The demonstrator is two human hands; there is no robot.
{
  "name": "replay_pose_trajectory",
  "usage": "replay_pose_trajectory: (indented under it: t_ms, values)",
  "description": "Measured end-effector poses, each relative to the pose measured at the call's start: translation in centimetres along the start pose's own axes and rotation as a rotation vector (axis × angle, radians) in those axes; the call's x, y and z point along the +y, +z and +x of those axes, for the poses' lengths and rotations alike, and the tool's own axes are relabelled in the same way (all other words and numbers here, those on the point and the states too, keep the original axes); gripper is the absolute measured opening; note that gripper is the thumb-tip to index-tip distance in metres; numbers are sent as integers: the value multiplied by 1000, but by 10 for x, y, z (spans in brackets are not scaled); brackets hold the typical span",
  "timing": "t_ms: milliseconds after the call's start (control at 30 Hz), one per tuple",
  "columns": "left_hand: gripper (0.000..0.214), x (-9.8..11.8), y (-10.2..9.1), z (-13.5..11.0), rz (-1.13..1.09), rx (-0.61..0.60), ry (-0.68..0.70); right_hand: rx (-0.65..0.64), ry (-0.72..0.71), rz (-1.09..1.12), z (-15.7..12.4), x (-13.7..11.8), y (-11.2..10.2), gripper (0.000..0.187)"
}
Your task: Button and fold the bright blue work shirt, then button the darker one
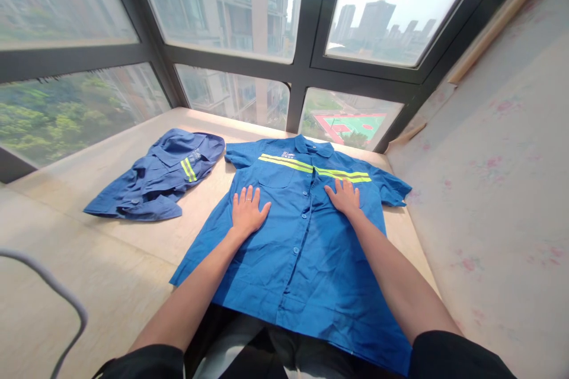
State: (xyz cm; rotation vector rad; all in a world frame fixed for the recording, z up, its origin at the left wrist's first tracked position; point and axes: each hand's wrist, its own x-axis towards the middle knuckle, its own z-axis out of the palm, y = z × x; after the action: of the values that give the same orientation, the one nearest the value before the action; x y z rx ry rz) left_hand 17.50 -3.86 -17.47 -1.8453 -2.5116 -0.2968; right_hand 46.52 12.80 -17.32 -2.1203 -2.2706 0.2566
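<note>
A bright blue short-sleeved work shirt (302, 249) with a yellow reflective chest stripe lies face up and buttoned on a pale ledge (111, 260), collar toward the window. My left hand (247, 211) rests flat on its left chest area, fingers spread. My right hand (343, 196) lies flat on the right chest area just below the stripe, fingers stretched out. Neither hand holds anything. The shirt's hem hangs over the ledge's near edge onto my lap.
A second, darker blue shirt (162, 176) with the same stripe lies crumpled to the left. Dark-framed windows (306, 41) close off the back. A papered wall (498, 177) rises on the right. A grey cable (62, 302) curves at the lower left.
</note>
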Motion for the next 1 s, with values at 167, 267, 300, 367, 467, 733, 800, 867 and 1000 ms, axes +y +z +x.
replay_pose_trajectory:
  t_ms: [167,267,300,367,467,733,800,867,1000]
  values:
    - [74,-1,0,0,-11,-4,2,27,-10,14,-1,-1,1,77]
    - [73,-1,-2,0,-12,-12,4,23,-11,25,-2,-1,1,76]
    - [73,-1,-2,0,-10,-13,5,22,-12,24,-3,-1,1,76]
    - [73,0,-2,0,-6,-10,10,24,-19,14,-4,0,1,76]
    - [73,0,-1,0,-3,-2,15,41,-38,-5,-6,1,3,74]
    - [72,1,-1,3,7,-8,0,93,-69,-21,-12,2,6,70]
    - [71,4,-2,2,8,0,-7,98,-73,-20,-14,2,6,69]
    - [68,9,-5,4,13,16,-33,108,-79,-19,-15,2,6,68]
    - [50,24,-19,23,-32,11,-160,140,-88,-10,-17,3,7,67]
